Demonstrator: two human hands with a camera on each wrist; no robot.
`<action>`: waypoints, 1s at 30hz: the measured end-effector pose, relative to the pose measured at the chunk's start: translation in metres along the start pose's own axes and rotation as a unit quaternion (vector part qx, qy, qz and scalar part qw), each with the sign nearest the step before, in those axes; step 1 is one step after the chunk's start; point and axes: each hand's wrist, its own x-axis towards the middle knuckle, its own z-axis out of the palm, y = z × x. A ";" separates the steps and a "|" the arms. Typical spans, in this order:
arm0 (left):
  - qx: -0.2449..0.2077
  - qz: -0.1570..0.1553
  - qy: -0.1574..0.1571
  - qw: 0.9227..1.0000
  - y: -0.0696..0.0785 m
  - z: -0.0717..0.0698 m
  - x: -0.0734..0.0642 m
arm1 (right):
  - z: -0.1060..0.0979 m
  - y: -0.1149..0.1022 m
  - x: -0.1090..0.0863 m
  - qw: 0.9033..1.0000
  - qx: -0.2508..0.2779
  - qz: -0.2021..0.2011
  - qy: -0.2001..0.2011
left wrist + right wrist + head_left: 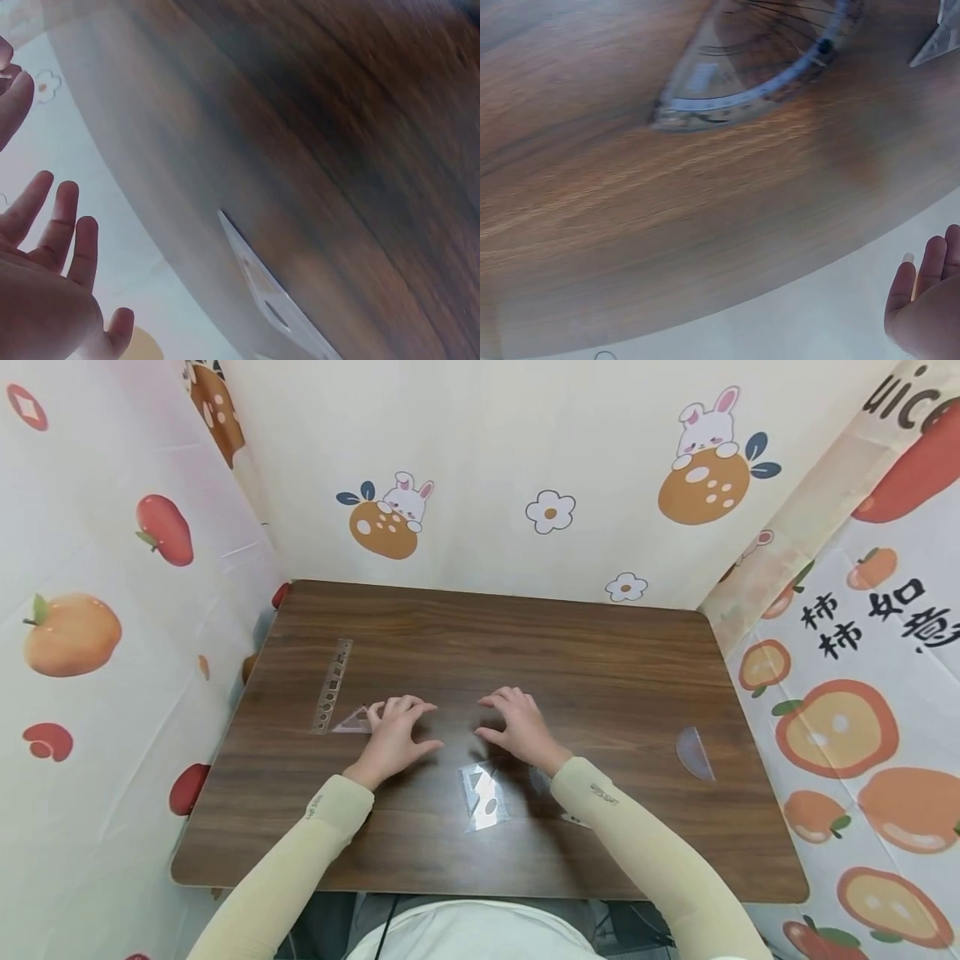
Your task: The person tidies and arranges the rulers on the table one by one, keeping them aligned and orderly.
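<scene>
My left hand (397,732) hovers over the table, thumb and fingers spread apart around nothing. A clear set square (352,722) lies partly hidden behind its fingers; it also shows in the left wrist view (274,300). Facing it, my right hand (522,727) has its fingers loosely bent, with nothing between them and the thumb. Below the hands lies a clear plastic piece (483,797), bright with glare. Another transparent item (539,779) is half covered by the right forearm; its kind is unclear. A clear protractor (772,94) appears in the right wrist view.
A clear stencil ruler (332,687) lies left of the set square. Toward the right edge of the brown wooden table (600,652) is a semicircular protractor (695,753). A small pale strip (575,820) pokes out under the right sleeve. Printed curtains surround the table.
</scene>
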 end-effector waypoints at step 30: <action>0.036 0.031 -0.059 0.997 0.025 0.060 -0.014 | 0.017 0.025 -0.037 0.997 -0.010 -0.019 -0.077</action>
